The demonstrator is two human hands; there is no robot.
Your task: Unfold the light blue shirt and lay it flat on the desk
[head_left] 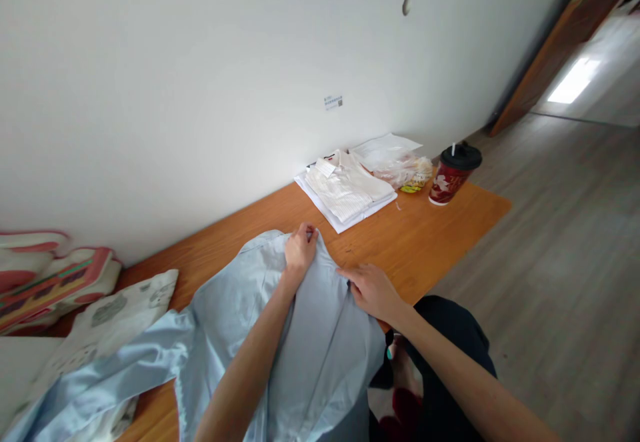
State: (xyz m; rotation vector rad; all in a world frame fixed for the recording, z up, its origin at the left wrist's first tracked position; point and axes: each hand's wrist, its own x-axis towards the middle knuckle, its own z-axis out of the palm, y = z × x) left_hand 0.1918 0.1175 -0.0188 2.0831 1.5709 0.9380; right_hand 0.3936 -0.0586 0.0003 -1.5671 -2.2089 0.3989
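A light blue shirt (225,309) lies spread over the wooden table (420,249), one sleeve stretched toward the lower left and part of it hanging over the near edge. My left hand (301,250) is closed in a pinch on the shirt's far edge. To its right, my right hand (373,290) has its fingers bent at the shirt's right edge, with the fabric between thumb and index finger. The tips of some right fingers are hidden beneath the hand.
Behind the shirt are folded white garments (350,192), a clear plastic bag (400,165) and a red cup with a black lid (453,174). At the left lie a patterned white cloth (113,315) and a pink-and-white keyboard-shaped item (65,289). A wall runs behind the table.
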